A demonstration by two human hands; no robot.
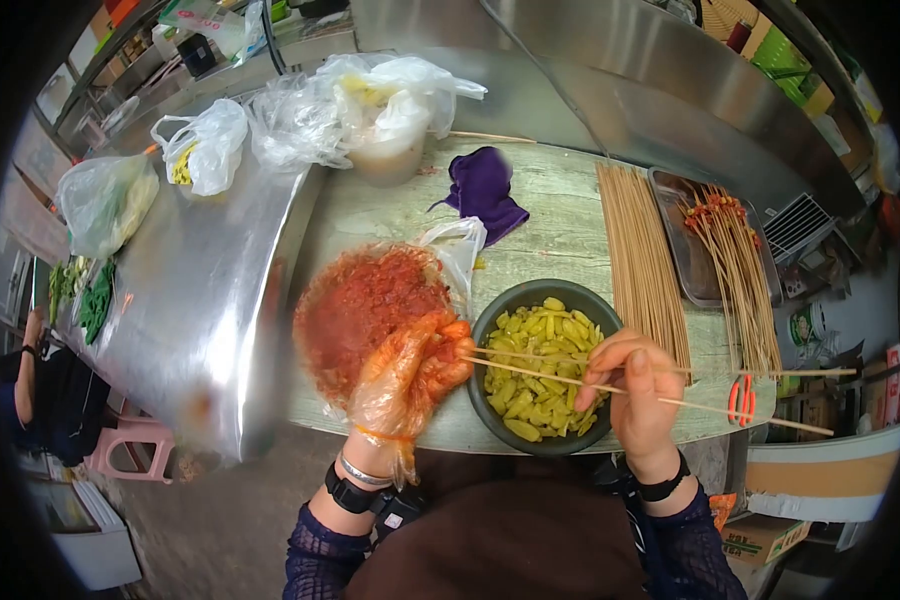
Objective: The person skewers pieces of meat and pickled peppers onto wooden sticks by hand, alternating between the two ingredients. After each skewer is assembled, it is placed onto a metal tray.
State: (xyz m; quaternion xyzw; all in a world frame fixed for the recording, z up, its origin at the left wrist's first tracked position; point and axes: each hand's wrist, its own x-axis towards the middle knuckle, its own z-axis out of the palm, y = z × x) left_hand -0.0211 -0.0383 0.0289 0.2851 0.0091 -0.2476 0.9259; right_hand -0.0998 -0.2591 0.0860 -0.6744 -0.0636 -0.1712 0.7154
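Note:
My right hand [638, 390] is closed on two bamboo skewers [715, 404], held across a dark round bowl [483, 400] of green pickled peppers [540, 365]. The skewers' left ends meet the fingers of my left hand [410, 370]. That hand wears a clear plastic glove, stained red-orange and banded at the wrist. Its fingers are pressed together at the skewer ends; what they pinch is hidden. Beside and partly beneath it lies a heap of red, sauce-coated meat [370, 300] in a clear plastic bag.
Loose bamboo skewers [640, 270] lie in a row at right, near a tray [685, 280] with loaded skewers [730, 225]. Red-handled scissors [741, 398] rest by the edge. A purple cloth [485, 195] and plastic bags [370, 95] lie farther back. Another person's arm [28, 375] shows far left.

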